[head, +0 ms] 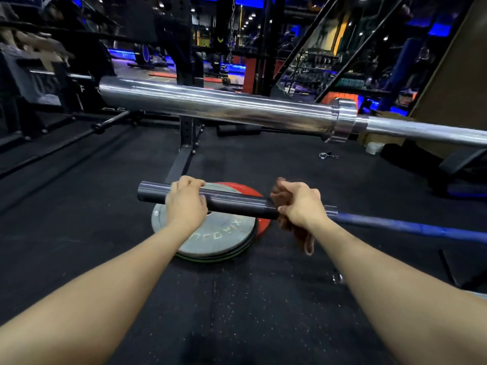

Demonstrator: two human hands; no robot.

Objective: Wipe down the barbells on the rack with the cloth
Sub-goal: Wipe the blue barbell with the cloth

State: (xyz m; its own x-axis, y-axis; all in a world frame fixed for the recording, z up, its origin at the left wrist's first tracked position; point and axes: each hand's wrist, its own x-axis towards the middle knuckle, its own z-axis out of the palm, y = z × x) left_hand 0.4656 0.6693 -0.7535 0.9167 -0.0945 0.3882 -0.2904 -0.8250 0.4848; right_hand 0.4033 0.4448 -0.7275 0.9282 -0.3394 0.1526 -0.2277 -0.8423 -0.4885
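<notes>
Presently both forearms reach forward from the near edge of the view, bare to the elbow, converging on the lower barbell (237, 202), whose dark sleeve runs left to right across the middle of the scene. The left hand (185, 200) lies palm-down over the sleeve near its left end, fingers curled over the far side and thumb on the near side, gripping the sleeve directly. The right hand (300, 204) grips the same bar at the inner end of the sleeve, beside the collar, with fingers wrapped round a brown cloth (295, 227) bunched against the metal. Part of the cloth shows past the knuckles on the far side; a loose tail hangs below the wrist towards the floor. Right of that hand the bar's blue shaft (411, 227) continues to the right edge.

Farther off and higher, a second barbell (216, 106) with a bright chrome sleeve and collar spans nearly the full width of the view; neither hand touches it. Its support is out of view.

Below the dark sleeve, a stack of weight plates (218, 238) lies flat on the black rubber floor (237, 312), a grey plate uppermost and a red one showing behind. A black rack upright (185, 143) stands beyond the plates. A spring collar clip (325, 155) lies on the floor far right.
</notes>
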